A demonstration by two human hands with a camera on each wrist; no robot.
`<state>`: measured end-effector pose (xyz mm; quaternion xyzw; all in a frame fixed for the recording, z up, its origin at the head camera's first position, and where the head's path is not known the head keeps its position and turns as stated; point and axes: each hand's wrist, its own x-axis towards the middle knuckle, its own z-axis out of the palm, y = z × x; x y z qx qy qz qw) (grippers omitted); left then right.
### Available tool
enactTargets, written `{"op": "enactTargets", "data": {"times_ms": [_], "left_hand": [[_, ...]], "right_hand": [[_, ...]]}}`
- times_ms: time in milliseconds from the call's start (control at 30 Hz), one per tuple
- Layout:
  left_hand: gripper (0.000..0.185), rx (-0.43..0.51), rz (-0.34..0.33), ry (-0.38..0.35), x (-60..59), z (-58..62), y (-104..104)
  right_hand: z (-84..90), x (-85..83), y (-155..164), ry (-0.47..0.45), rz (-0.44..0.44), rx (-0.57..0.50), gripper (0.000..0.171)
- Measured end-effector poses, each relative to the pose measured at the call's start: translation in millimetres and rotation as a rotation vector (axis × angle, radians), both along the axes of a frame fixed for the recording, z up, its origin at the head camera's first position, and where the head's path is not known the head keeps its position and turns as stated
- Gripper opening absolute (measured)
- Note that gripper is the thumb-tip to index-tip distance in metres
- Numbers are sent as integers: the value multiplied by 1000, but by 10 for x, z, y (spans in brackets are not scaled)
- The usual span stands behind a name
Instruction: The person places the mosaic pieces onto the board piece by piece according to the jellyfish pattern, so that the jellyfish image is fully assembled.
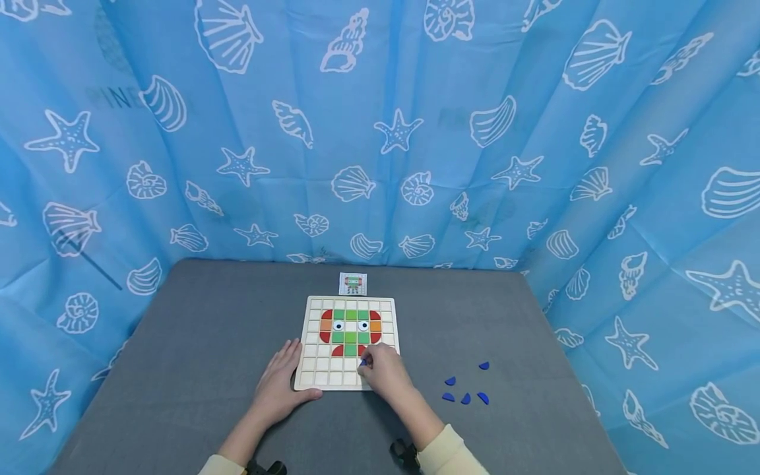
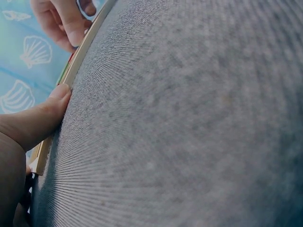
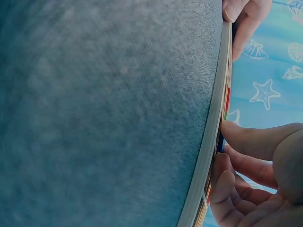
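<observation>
Wooden grid board (image 1: pixel 313 343) on grey desk (image 1: pixel 196 343). Left hand (image 1: pixel 278 389) flat, fingers relaxed, steadying board's near-left corner. Right hand (image 1: pixel 384 373) fingers pinch blue piece (image 1: pixel 363 362) over board's near-right cells. Five loose blue pieces (image 1: pixel 466 389) right of board.

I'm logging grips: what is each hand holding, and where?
Right hand pinches a blue piece at its edge over the wooden board; left hand rests at the board's near-left corner.
</observation>
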<state>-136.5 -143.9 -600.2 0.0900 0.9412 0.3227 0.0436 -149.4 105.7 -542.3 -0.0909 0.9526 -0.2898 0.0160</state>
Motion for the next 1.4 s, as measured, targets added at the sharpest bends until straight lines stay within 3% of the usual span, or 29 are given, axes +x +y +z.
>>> {"op": "enactTargets", "data": {"times_ms": [333,733,1000,1133,1400], "left_hand": [[126,-3,0,-23,-1,13,12],[123,15,0,17,11,9,15],[124,11,-3,11,11,4,3],[124,14,-4,8,12,4,-6],[125,9,-3,14,2,-10,7]], "right_hand": [[42,18,138,2,-3,-27,14],[219,197,750,55,-157,-13,20],[199,264,1037,84,-214,12,19],[147,279,938,83,-183,-4,18],[74,167,376,82,-80,-25,16]]}}
